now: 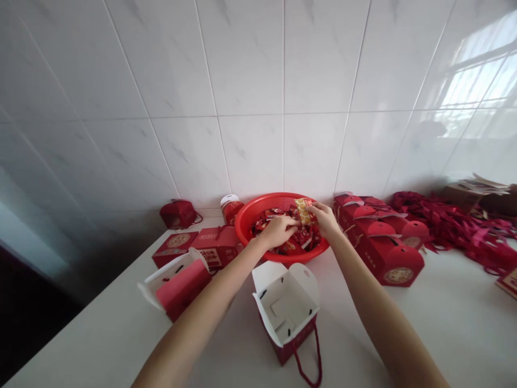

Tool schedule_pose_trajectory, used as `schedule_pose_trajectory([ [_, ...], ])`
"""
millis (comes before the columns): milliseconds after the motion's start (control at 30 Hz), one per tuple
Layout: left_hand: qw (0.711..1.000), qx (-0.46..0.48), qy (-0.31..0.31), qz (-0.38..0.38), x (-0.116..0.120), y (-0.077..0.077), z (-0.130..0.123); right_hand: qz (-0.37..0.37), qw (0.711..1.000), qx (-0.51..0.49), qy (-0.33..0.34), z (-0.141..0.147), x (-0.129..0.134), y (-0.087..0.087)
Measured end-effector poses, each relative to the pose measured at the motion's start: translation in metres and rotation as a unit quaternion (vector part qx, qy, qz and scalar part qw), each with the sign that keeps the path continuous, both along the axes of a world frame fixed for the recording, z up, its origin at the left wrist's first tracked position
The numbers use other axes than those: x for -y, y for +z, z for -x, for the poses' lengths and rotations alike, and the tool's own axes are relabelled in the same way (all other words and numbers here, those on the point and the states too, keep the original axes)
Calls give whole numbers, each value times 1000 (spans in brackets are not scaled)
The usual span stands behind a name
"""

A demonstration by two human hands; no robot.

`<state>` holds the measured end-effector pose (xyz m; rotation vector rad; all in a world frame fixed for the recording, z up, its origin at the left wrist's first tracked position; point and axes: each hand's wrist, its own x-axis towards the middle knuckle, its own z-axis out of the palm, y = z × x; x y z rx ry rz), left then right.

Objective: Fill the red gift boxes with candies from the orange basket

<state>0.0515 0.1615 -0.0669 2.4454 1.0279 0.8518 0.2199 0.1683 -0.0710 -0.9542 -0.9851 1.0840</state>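
Note:
A round red plastic basket (247, 237) full of small red wrapped sweets (293, 247) stands against the wall. Over its right side, my right hand (324, 216) pinches a yellow and red packet (304, 210) between thumb and fingers. My left hand (278, 233) reaches in among the sweets with its fingers drawn together, and what lies at their tips is too small to make out. Between my forearms sits an open red gift box (285, 310), white inside, with its flaps up and a red cord handle hanging over the front.
Closed red gift boxes (383, 250) stand in rows on the right, beside a heap of red ribbons (456, 229). Left are another open box (183, 285), a closed box (177, 214) and a red container with a white lid (231, 207). The tiled wall (250, 151) bounds the white table (121, 323).

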Motion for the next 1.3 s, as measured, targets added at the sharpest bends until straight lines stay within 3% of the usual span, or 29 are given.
schedule_pose_trajectory([
  [133, 989, 132, 55, 26, 1, 7, 11, -8, 1000, -7, -3, 1, 5, 3],
  [333, 970, 216, 4, 108, 38, 28, 28, -33, 998, -54, -23, 0, 17, 15],
  [500, 976, 67, -120, 170, 90, 55, 57, -61, 997, -38, 36, 13, 39, 34],
  [567, 979, 8, -125, 163, 105, 65, 68, -82, 993, -13, 84, 18, 55, 45],
  [633, 982, -42, -88, 160, 114, 72, 78, -99, 986, 36, 132, 21, 74, 57],
  [733, 977, -111, -28, 182, 120, 75, 89, -105, 957, 175, 205, 19, 102, 73],
  [833, 965, -162, -5, 206, 123, 73, 93, -136, 884, 345, 284, 17, 123, 82],
  [933, 960, -191, -3, 206, 124, 68, 93, -176, 831, 437, 295, 20, 134, 84],
  [1033, 963, -165, -1, 213, 124, 63, 92, -195, 836, 432, 278, 26, 141, 83],
  [1133, 961, -142, -2, 236, 122, 59, 92, -158, 844, 391, 332, 31, 147, 82],
  [1233, 957, -163, -10, 242, 123, 57, 90, -141, 820, 395, 389, 33, 152, 81],
  [1300, 952, -196, -5, 236, 124, 59, 88, -163, 798, 436, 383, 33, 155, 81],
])
